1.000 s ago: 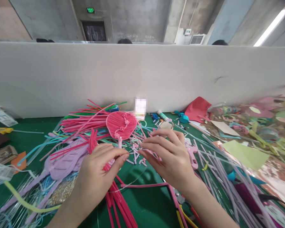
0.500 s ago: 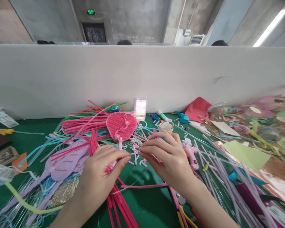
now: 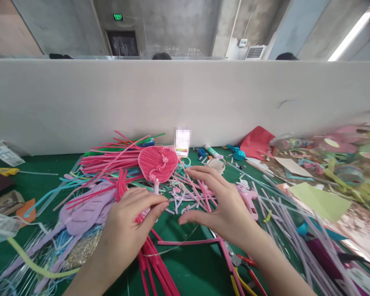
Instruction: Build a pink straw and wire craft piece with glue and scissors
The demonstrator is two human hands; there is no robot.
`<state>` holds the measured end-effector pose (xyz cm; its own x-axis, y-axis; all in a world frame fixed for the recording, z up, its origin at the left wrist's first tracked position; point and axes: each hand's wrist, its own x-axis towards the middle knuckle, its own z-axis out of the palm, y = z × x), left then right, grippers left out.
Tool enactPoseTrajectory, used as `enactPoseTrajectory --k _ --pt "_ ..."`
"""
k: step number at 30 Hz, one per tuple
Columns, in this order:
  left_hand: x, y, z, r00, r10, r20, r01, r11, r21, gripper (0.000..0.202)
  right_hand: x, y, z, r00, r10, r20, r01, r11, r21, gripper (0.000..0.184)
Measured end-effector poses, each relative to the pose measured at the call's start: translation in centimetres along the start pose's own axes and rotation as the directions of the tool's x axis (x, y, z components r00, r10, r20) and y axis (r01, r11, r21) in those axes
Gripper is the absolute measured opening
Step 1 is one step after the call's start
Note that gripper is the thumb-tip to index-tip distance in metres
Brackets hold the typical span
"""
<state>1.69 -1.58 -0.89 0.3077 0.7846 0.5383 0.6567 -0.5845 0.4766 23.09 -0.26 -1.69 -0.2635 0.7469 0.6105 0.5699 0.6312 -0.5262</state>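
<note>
Head cam, fwd/down, close.

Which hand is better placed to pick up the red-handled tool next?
Probably the right hand: it is open, and the red-handled tool lies near its wrist. The left hand is farther away and pinched shut.

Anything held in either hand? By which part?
Left hand: thumb and index pinched; can't tell what, if anything, is between them. Right hand: open, holding nothing.

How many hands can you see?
2. The left hand, pinched, is in front of the round red piece; the right hand, spread open, is left of the pink tool. Others could be hidden behind the white partition.
</note>
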Motion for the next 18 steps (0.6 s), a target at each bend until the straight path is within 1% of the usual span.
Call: enactPoseTrajectory --k 1,3,4,5,7,8,9,10,12,13,14,15,17,18 --pt "0.0 -0.05 -0.01 1.0 0.016 0.004 -0.016 1.0 -0.004 0.016 0.05 -0.04 -0.09 0.999 0.037 0.026 -0.039 0.997 0.071 0.058" --pt "0.01 -0.11 0.02 0.998 0.055 0.015 -0.055 0.998 -0.011 0.017 0.11 -0.17 -0.18 0.99 0.101 0.099 -0.12 0.972 0.204 0.026" --pt "0.02 -0.12 0.05 0.997 0.072 0.021 -0.071 0.997 -0.011 0.018 0.12 -0.24 -0.21 0.981 0.133 0.14 -0.165 0.954 0.251 0.014" --pt "0.03 -0.12 0.08 0.996 0.083 0.026 -0.083 0.997 -0.008 0.018 0.1 -0.3 -0.23 0.97 0.165 0.177 -0.21 0.937 0.278 0.008" --pt "0.09 -0.11 0.12 0.995 0.091 0.03 -0.091 0.996 0.004 0.018 0.03 -0.34 -0.3 0.949 0.221 0.225 -0.282 0.916 0.286 0.012" --pt "0.13 -0.1 0.12 0.995 0.09 0.03 -0.09 0.996 0.008 0.019 -0.01 -0.3 -0.36 0.941 0.239 0.238 -0.302 0.912 0.277 0.01" --pt "0.17 -0.1 0.1 0.996 0.089 0.028 -0.089 0.996 0.008 0.019 -0.03 -0.23 -0.43 0.939 0.244 0.244 -0.307 0.913 0.269 0.013" --pt "0.21 -0.1 0.07 0.996 0.084 0.025 -0.085 0.996 0.006 0.02 -0.04 -0.14 -0.51 0.941 0.237 0.242 -0.299 0.917 0.263 0.028" --pt "0.24 -0.13 0.01 0.998 0.068 0.017 -0.068 0.998 -0.005 0.02 0.01 -0.01 -0.6 0.956 0.205 0.21 -0.256 0.933 0.252 0.065" --pt "0.23 -0.15 0.0 0.998 0.057 0.013 -0.057 0.998 -0.012 0.02 0.04 0.01 -0.58 0.965 0.183 0.187 -0.226 0.944 0.242 0.073" --pt "0.2 -0.17 0.0 0.999 0.044 0.01 -0.044 0.999 -0.016 0.02 0.08 -0.02 -0.49 0.975 0.153 0.16 -0.187 0.956 0.228 0.07" --pt "0.15 -0.19 0.02 0.999 0.031 0.008 -0.031 0.999 -0.018 0.02 0.1 -0.09 -0.34 0.985 0.116 0.131 -0.142 0.969 0.204 0.054" --pt "0.04 -0.19 0.1 1.0 0.017 0.007 -0.017 1.0 -0.019 0.018 0.07 -0.3 0.12 0.998 0.014 0.066 -0.022 0.992 0.121 0.016" --pt "0.0 -0.17 0.15 1.0 0.015 0.009 -0.015 1.0 -0.02 0.017 0.02 -0.4 0.38 0.999 -0.041 0.028 0.039 0.997 0.064 0.002"
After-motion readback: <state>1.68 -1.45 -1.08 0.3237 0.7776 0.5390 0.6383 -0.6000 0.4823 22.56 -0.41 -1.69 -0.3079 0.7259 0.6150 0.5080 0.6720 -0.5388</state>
